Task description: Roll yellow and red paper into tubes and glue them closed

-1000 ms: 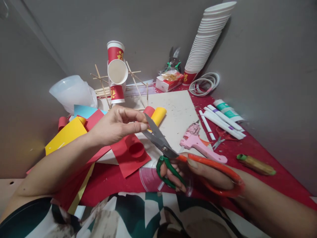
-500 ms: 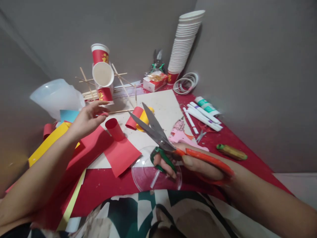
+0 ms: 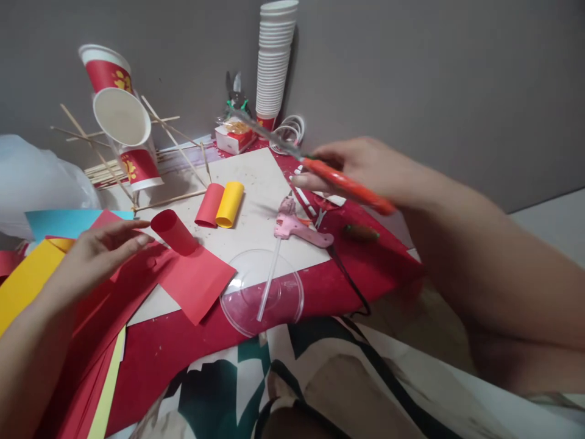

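My right hand [image 3: 361, 167] grips the orange-handled scissors [image 3: 320, 167], held above the right side of the table with the blades pointing toward the back wall. My left hand [image 3: 103, 250] lies open on the red paper sheets [image 3: 192, 277] at the left, fingertips beside a red paper roll [image 3: 173, 230] curled at the sheet's end. A red and a yellow paper tube [image 3: 220, 204] lie side by side on the pale board [image 3: 256, 183].
A pink glue gun [image 3: 295, 225] and a clear plastic lid [image 3: 262, 292] with a straw lie in the middle. A paper-cup and stick structure [image 3: 121, 116] stands back left, a cup stack [image 3: 273, 55] at the back. Yellow and blue sheets [image 3: 27, 274] lie left.
My right hand lifted the scissors up and away to the right. My left hand dropped onto the red paper by the roll. The view swung to the right.
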The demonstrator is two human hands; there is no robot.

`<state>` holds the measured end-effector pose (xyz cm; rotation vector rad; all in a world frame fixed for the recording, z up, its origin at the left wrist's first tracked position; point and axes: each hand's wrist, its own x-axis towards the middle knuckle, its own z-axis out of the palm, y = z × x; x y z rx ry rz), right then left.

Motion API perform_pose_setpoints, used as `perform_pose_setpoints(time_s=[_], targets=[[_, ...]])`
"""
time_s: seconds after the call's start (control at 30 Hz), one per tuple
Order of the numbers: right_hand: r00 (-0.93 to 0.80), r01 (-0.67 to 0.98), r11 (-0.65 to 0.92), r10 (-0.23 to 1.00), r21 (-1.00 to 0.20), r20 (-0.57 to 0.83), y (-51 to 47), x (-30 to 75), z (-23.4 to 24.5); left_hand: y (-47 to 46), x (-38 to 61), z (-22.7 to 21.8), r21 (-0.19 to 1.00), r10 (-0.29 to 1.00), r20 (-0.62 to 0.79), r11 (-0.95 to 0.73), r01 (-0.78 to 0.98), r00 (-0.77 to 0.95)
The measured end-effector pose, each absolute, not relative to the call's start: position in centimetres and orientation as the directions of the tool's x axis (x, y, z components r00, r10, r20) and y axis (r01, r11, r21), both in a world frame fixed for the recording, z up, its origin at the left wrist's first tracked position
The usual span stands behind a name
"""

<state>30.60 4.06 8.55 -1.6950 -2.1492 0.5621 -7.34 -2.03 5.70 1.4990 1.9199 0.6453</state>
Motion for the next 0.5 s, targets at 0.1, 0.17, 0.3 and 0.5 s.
perform_pose_setpoints(time_s=[0.1, 0.17, 0.3, 0.5], targets=[[-0.139, 0.953, 0.121, 0.989, -0.278, -0.047, 8.6, 29.9, 7.6, -1.9, -7.7, 4.4, 0.704, 0.965, -0.255, 0.227, 0.673, -0.058], [-0.122, 0.968, 0.109, 0.992, -0.225, -0.044, 11.6, 29.7, 6.4, -1.7, -7.8, 3.6, 0.687, 0.959, -0.284, 0.215, 0.694, -0.015], [-0.117, 0.986, 0.112, 0.993, -0.122, -0.033, 16.2, 29.4, 3.8, -1.5, -7.9, 2.7, 0.693, 0.944, -0.317, 0.165, 0.702, 0.091], [-0.134, 0.986, 0.137, 0.990, -0.096, 0.040, 18.5, 30.0, 1.8, -1.4, -8.9, 1.2, 0.703, 0.941, -0.329, 0.189, 0.686, 0.078]])
